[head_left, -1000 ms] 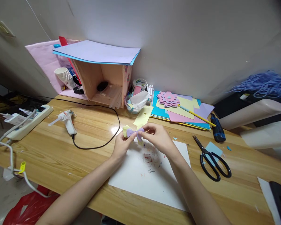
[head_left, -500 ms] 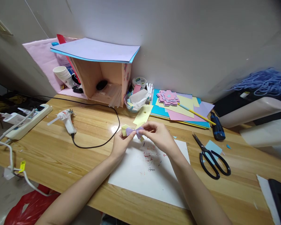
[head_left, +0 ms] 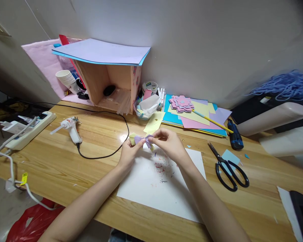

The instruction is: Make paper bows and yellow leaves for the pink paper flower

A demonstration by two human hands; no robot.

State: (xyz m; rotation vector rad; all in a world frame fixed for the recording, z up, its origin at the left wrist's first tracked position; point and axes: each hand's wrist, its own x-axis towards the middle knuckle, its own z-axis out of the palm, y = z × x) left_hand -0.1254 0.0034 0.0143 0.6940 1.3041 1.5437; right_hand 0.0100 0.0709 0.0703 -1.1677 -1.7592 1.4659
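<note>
A small purple and yellow paper bow (head_left: 139,140) is pinched between both hands, above the far edge of a marked white sheet (head_left: 146,181). My left hand (head_left: 128,153) grips its left and middle part, thumb on the purple layer. My right hand (head_left: 168,143) pinches the right end of the bow between thumb and fingers. Part of the bow is hidden by the fingertips. Just beyond the hands lies a pale yellow paper piece (head_left: 154,122) with a small hole or mark.
A glue gun (head_left: 72,129) with its black cord and a power strip (head_left: 31,131) lie left. Behind stand an open box (head_left: 111,77) and a bowl of scraps (head_left: 144,114). Right are stacked coloured papers (head_left: 199,117), scissors (head_left: 228,169) and a blue cutter (head_left: 234,136).
Both hands have shifted very slightly left with the bow, which stays pinched between them. The camera view has moved a little; the other things keep their places.
</note>
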